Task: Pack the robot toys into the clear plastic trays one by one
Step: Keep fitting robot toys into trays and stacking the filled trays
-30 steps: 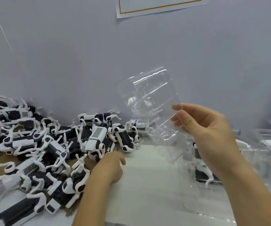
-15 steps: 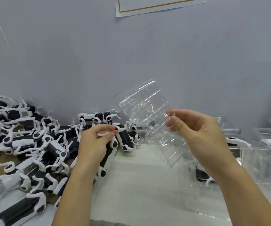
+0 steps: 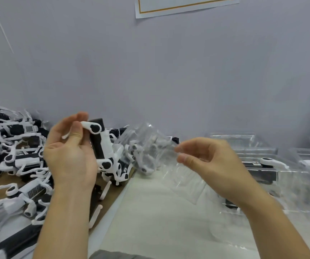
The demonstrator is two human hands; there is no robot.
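Head view: left grip (image 3: pixel 70 152) clamps robot toy (image 3: pixel 102 144); right grip (image 3: pixel 212 165) apparently pinches blurred clear tray (image 3: pixel 150 146).

Left hand (image 3: pixel 70 152) grips robot toy (image 3: pixel 102 144); right hand (image 3: pixel 212 165) pinches clear tray (image 3: pixel 150 146).

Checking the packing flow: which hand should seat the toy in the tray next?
Left. The left hand already grips a robot toy beside the clear tray, which the right hand pinches and steadies.

Black-and-white robot toy (image 3: pixel 102 146), clear tray (image 3: pixel 150 146)
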